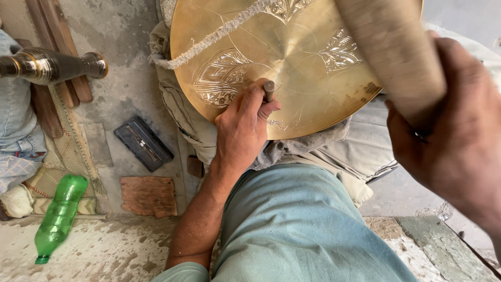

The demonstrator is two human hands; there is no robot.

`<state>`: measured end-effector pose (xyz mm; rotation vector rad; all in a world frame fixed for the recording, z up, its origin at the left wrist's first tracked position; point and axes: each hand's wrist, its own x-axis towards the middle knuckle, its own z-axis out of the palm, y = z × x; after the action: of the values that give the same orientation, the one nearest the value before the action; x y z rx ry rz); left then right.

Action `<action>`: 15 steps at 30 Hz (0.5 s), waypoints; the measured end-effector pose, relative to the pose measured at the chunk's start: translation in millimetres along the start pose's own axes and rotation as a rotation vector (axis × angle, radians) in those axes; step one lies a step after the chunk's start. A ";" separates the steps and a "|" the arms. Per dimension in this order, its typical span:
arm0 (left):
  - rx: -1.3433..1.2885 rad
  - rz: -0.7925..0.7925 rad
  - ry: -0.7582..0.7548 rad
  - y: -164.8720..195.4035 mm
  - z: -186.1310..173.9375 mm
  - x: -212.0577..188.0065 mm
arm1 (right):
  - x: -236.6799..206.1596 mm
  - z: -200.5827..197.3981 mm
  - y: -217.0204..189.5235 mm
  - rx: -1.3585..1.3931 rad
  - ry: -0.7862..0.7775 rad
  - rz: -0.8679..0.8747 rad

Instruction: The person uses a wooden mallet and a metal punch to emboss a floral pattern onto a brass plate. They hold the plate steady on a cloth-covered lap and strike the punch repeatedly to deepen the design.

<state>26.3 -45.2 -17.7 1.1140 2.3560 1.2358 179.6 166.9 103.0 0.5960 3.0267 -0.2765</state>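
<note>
brass tray [292, 62], round and engraved with leaf and floral panels, rests tilted on a pad of cloth [313, 149] over the person's lap, its face toward the camera. a rough cord [209, 42] crosses its upper left part.

left hand [242, 128]: fingers closed around a short metal punch [269, 90], whose top end shows above the thumb. the punch's long axis runs steeply into the tray face, and its tip, hidden by the fingers, meets the tray near the lower centre, between two engraved panels.

right hand [449, 136]: fingers wrapped around a thick wooden mallet [391, 52], raised close to the camera and blurred. the mallet sits up and to the right of the punch head, well apart from it. the left hand is the nearer one to the tray, in contact with it.

surroundings: green plastic bottle [58, 214] lying on the concrete floor [104, 250], a dark flat case [143, 142], a brick-coloured block [149, 195], wooden sticks [57, 52], and a brass vase [49, 65] at upper left.
</note>
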 end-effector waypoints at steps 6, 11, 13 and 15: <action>-0.026 -0.007 0.069 -0.2 6.1 -3.4 | 15.7 -5.5 -2.0 0.004 0.079 -0.156; 0.005 -0.032 0.088 0.5 8.7 -4.8 | 26.1 -9.5 -6.7 -0.310 0.012 -0.246; 0.013 -0.019 0.112 0.8 9.9 -4.1 | 30.9 -13.4 -7.5 -0.182 0.040 -0.206; 0.006 -0.031 0.124 2.2 11.2 -4.4 | 34.7 -15.0 -10.2 -0.102 0.052 -0.164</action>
<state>36.3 -41.1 -23.3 1.0263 2.4591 1.3234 143.5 173.2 116.7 0.3539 3.1209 -0.1123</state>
